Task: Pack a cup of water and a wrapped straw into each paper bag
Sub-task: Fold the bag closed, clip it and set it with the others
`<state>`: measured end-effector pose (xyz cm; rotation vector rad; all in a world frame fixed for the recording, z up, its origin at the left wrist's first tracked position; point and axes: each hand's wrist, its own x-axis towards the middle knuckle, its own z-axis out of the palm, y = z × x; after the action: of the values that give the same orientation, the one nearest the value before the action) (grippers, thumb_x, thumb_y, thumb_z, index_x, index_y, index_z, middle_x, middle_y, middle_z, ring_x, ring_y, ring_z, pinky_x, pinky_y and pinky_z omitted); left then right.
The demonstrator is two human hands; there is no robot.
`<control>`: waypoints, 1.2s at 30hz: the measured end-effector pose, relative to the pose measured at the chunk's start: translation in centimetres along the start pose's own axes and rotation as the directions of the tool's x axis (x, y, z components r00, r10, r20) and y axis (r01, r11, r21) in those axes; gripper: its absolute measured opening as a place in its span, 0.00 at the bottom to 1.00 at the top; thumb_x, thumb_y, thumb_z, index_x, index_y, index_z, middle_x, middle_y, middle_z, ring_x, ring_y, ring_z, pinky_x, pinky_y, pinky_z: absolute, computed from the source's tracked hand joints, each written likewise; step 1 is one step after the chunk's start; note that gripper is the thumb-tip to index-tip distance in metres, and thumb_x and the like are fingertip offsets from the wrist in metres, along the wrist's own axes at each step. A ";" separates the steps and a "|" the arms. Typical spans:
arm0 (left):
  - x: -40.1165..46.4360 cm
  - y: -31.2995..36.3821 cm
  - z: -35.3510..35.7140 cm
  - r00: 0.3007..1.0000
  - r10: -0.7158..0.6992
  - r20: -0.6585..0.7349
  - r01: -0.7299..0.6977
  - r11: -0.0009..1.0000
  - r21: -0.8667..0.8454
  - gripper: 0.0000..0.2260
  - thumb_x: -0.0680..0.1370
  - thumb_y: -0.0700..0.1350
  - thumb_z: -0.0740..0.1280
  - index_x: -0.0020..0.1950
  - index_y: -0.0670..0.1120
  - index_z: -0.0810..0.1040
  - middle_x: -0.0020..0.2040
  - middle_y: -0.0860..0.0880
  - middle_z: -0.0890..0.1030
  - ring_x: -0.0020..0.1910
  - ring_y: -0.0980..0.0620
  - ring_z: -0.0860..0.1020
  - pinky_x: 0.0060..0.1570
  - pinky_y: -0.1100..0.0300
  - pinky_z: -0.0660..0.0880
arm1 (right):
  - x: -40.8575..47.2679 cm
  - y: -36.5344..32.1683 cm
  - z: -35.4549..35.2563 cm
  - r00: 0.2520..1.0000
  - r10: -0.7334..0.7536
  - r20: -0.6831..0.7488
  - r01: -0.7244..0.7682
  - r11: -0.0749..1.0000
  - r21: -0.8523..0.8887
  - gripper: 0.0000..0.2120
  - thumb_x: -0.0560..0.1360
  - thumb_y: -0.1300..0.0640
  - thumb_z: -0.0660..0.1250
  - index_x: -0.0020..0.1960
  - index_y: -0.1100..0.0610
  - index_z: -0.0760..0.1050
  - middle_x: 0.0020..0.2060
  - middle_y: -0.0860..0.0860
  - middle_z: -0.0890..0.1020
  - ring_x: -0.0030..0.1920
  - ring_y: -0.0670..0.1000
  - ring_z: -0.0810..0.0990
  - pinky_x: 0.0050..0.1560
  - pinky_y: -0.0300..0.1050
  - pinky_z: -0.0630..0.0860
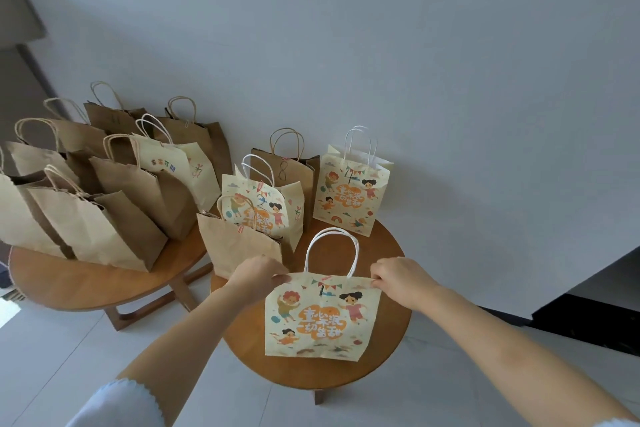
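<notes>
While the left hand [258, 276] and right hand [398, 279] pinch its top corners, the printed paper bag [320, 317] looks light, thin, crease-prone, best held at that rim.

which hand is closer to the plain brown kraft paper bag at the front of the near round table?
Left. The left hand sits just below the brown kraft bag; the right hand is across the printed bag.

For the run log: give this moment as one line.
step: opening bag | left hand: pinches printed bag top corner | right hand: pinches other corner | cup, straw: not visible
</notes>
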<state>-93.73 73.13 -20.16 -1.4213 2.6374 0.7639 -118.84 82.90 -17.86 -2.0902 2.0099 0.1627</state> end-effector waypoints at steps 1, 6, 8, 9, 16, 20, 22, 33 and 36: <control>-0.5 -0.9 -0.2 1.000 0.003 0.008 -0.003 1.000 0.001 0.15 0.81 0.48 0.62 0.66 0.48 0.76 0.64 0.51 0.77 0.61 0.53 0.76 0.58 0.66 0.70 | 0.1 -1.0 0.0 1.000 0.001 -0.001 -0.001 1.000 0.007 0.09 0.80 0.52 0.60 0.45 0.55 0.73 0.40 0.47 0.72 0.42 0.48 0.72 0.39 0.40 0.66; -3.0 -6.7 -1.1 1.000 0.019 0.016 -0.019 1.000 0.012 0.14 0.80 0.48 0.63 0.65 0.50 0.77 0.64 0.52 0.78 0.60 0.53 0.76 0.60 0.63 0.72 | 0.4 -7.4 0.1 1.000 0.021 -0.008 -0.021 1.000 -0.014 0.10 0.80 0.52 0.60 0.46 0.56 0.74 0.37 0.46 0.71 0.41 0.49 0.72 0.39 0.41 0.66; -4.1 -9.0 -1.9 0.999 0.035 0.000 -0.035 0.999 0.027 0.14 0.80 0.48 0.62 0.65 0.51 0.77 0.64 0.53 0.78 0.60 0.54 0.76 0.60 0.63 0.72 | 0.7 -10.2 0.2 0.999 0.040 -0.022 -0.041 0.999 -0.015 0.10 0.81 0.52 0.59 0.48 0.58 0.75 0.40 0.47 0.72 0.42 0.50 0.73 0.41 0.42 0.67; -4.6 -10.0 -2.3 0.999 0.044 -0.012 -0.043 0.999 0.032 0.14 0.81 0.48 0.62 0.65 0.51 0.77 0.64 0.53 0.78 0.60 0.54 0.76 0.59 0.63 0.72 | 0.9 -11.6 0.3 0.998 0.051 -0.027 -0.051 0.999 -0.017 0.11 0.81 0.52 0.59 0.49 0.58 0.75 0.40 0.47 0.73 0.42 0.51 0.73 0.42 0.43 0.68; -6.1 -15.4 -4.8 0.998 0.058 -0.037 -0.054 0.994 0.091 0.13 0.80 0.51 0.62 0.63 0.52 0.79 0.58 0.53 0.81 0.54 0.54 0.79 0.54 0.61 0.77 | 2.4 -18.6 1.5 0.981 0.159 -0.112 -0.161 0.987 -0.009 0.11 0.81 0.51 0.59 0.51 0.57 0.76 0.45 0.50 0.78 0.43 0.51 0.76 0.48 0.44 0.72; -5.6 -16.9 -5.3 0.998 0.068 -0.015 -0.066 0.992 0.104 0.12 0.80 0.51 0.63 0.62 0.52 0.80 0.55 0.54 0.82 0.51 0.54 0.80 0.52 0.60 0.78 | 3.0 -20.5 1.9 0.969 0.207 -0.134 -0.209 0.978 -0.008 0.11 0.81 0.51 0.59 0.52 0.57 0.76 0.47 0.50 0.80 0.45 0.51 0.78 0.49 0.43 0.73; -4.9 -17.4 -5.3 0.998 0.064 -0.008 -0.063 0.992 0.113 0.12 0.80 0.50 0.63 0.61 0.52 0.80 0.56 0.53 0.82 0.52 0.54 0.79 0.51 0.61 0.78 | 3.4 -20.9 1.9 0.968 0.217 -0.124 -0.221 0.975 -0.018 0.11 0.81 0.51 0.59 0.53 0.57 0.76 0.47 0.51 0.80 0.44 0.50 0.77 0.48 0.42 0.71; -0.5 -18.0 -5.4 1.000 -0.014 -0.012 0.015 0.992 0.126 0.11 0.80 0.50 0.63 0.60 0.53 0.80 0.54 0.53 0.82 0.50 0.53 0.79 0.51 0.60 0.78 | 7.4 -19.6 1.8 0.960 0.268 -0.081 -0.274 0.959 -0.077 0.09 0.81 0.56 0.59 0.54 0.58 0.75 0.49 0.53 0.79 0.40 0.50 0.69 0.43 0.42 0.62; 0.4 -18.1 -4.8 0.999 -0.037 0.021 0.033 0.986 0.161 0.12 0.80 0.50 0.62 0.60 0.52 0.80 0.54 0.52 0.81 0.50 0.53 0.79 0.51 0.61 0.78 | 8.0 -19.2 2.5 0.963 0.265 -0.040 -0.268 0.960 -0.077 0.09 0.82 0.57 0.58 0.55 0.59 0.75 0.50 0.53 0.79 0.40 0.51 0.68 0.43 0.43 0.60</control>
<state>-78.65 62.45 -23.24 -1.4026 2.5818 0.5475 -99.17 76.28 -20.44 -1.8669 2.3337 0.2671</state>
